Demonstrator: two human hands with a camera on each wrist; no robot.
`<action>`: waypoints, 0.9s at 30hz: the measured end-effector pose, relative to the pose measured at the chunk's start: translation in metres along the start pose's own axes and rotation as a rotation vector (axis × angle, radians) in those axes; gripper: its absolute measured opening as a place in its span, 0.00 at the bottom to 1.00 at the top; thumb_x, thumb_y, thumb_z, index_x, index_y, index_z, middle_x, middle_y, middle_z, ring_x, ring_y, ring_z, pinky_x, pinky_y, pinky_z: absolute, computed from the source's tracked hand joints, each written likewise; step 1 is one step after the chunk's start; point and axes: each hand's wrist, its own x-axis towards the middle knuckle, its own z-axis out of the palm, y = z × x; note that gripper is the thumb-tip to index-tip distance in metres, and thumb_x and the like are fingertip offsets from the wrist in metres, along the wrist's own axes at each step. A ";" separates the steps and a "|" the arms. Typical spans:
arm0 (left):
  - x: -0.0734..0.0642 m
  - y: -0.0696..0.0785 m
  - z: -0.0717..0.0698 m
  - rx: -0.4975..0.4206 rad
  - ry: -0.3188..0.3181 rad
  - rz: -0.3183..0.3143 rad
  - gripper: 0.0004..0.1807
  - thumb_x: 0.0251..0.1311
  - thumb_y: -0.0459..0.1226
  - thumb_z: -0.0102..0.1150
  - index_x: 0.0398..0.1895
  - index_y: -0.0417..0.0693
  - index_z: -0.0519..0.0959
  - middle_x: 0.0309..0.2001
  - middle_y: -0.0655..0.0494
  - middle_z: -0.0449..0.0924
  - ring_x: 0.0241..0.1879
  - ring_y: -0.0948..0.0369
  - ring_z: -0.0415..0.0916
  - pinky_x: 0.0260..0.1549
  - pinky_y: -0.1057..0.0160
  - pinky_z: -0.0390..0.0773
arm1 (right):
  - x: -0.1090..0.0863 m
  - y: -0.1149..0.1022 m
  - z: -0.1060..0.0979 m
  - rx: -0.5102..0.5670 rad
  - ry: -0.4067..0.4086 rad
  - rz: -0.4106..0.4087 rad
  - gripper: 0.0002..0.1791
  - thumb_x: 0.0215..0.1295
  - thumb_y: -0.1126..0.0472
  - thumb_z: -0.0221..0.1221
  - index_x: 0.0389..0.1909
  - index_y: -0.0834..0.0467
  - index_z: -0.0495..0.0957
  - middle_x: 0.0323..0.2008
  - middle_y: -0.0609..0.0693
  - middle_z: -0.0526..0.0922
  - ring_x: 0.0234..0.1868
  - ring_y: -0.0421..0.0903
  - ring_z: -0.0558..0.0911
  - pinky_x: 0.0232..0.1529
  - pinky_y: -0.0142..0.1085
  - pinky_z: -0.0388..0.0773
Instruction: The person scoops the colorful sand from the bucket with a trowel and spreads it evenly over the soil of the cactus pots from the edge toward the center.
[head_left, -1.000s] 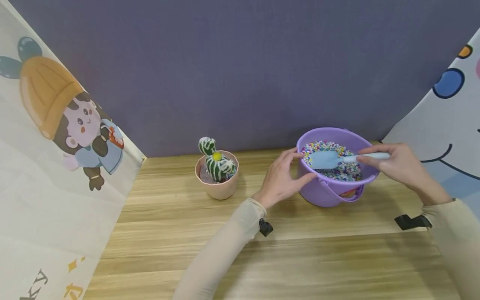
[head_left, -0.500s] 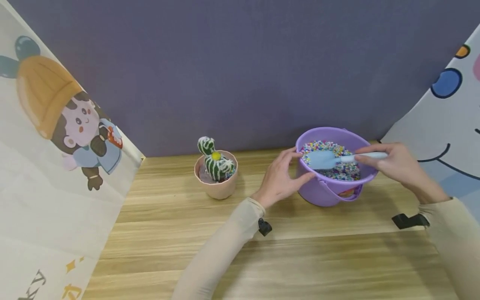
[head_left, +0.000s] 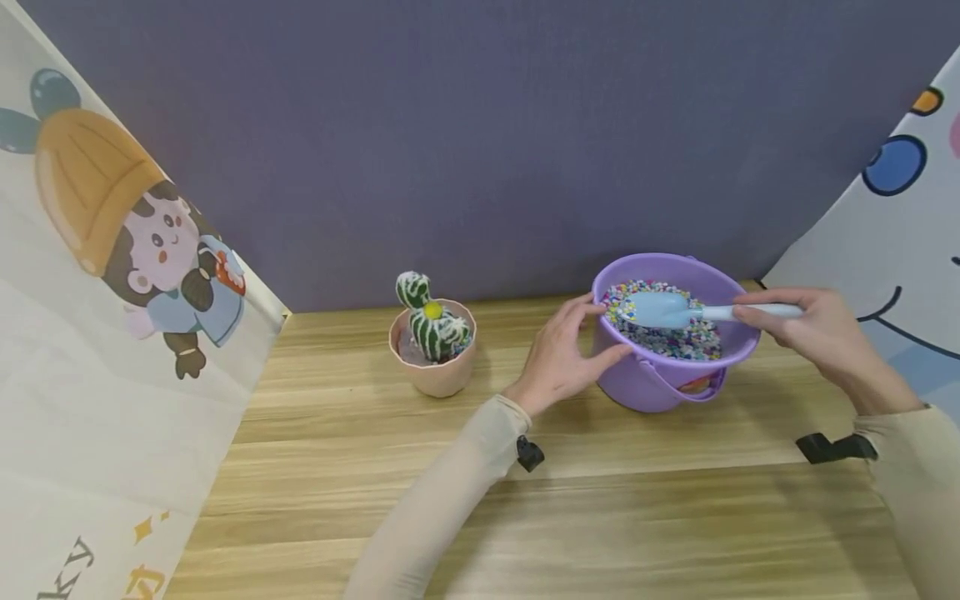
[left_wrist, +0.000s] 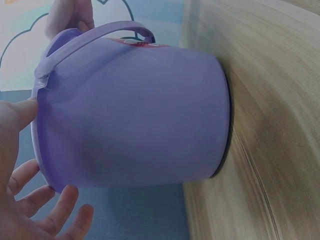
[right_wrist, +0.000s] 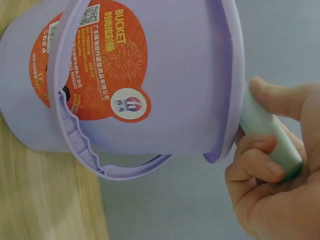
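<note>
A purple bucket (head_left: 637, 387) with many small multicoloured beads (head_left: 678, 346) inside stands upright at the right of the table. My right hand (head_left: 828, 337) grips the white handle of a light-blue toy shovel (head_left: 660, 310). The shovel's blade lies over the beads, inside the rim, with a few beads at its tip. My left hand (head_left: 558, 358) is spread against the bucket's near left rim, thumb and fingertips touching it. In the left wrist view those fingers (left_wrist: 65, 207) are loosely spread along the rim. The right wrist view shows the shovel handle (right_wrist: 272, 135) between thumb and curled fingers.
A pink pot (head_left: 438, 382) holding a striped cactus (head_left: 435, 337) stands left of the bucket on the wooden table (head_left: 360, 467). A dark grey panel (head_left: 480, 150) rises behind, with printed white sheets at both sides. The bucket's handle (head_left: 697, 398) hangs down in front.
My right hand has drawn the shovel to the right within the bucket, and its blade has turned a little. The left hand and bucket look unmoved.
</note>
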 end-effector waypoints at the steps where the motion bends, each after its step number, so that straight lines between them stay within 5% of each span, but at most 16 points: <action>1: 0.000 0.000 0.000 -0.001 0.001 -0.001 0.38 0.64 0.60 0.70 0.73 0.55 0.75 0.82 0.58 0.64 0.66 0.56 0.79 0.66 0.53 0.80 | -0.001 0.000 -0.001 0.001 0.003 0.002 0.09 0.71 0.44 0.69 0.34 0.21 0.85 0.19 0.37 0.71 0.24 0.41 0.67 0.24 0.37 0.66; 27: -0.006 0.001 0.002 -0.011 0.032 -0.020 0.39 0.64 0.61 0.69 0.74 0.57 0.74 0.81 0.59 0.65 0.70 0.56 0.76 0.69 0.50 0.78 | -0.018 -0.011 -0.012 0.048 -0.003 0.052 0.06 0.74 0.43 0.65 0.40 0.23 0.86 0.17 0.43 0.66 0.25 0.47 0.66 0.34 0.39 0.57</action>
